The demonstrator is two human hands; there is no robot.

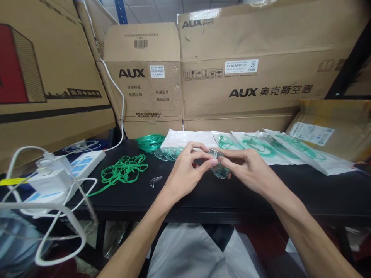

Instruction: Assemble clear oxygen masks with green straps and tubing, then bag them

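Note:
Above the middle of the black table, both hands are closed around a clear, greenish plastic face mask (220, 170). My left hand (189, 166) pinches a small whitish piece at the mask's top edge between thumb and fingertips. Gripping the mask's right side, my right hand (246, 165) has its thumb in front and fingers over the top. Just behind my left hand lie more clear green masks (168, 153), stacked partly under a white sheet or packet (189, 138).
Green elastic cord (124, 170), coiled green tubing (149, 142) and thin metal strips (155, 180) lie leftward. A power strip (87, 164) with white cables occupies the left edge. Packets with green tubing (257, 148) line the right back, before cardboard boxes (246, 104).

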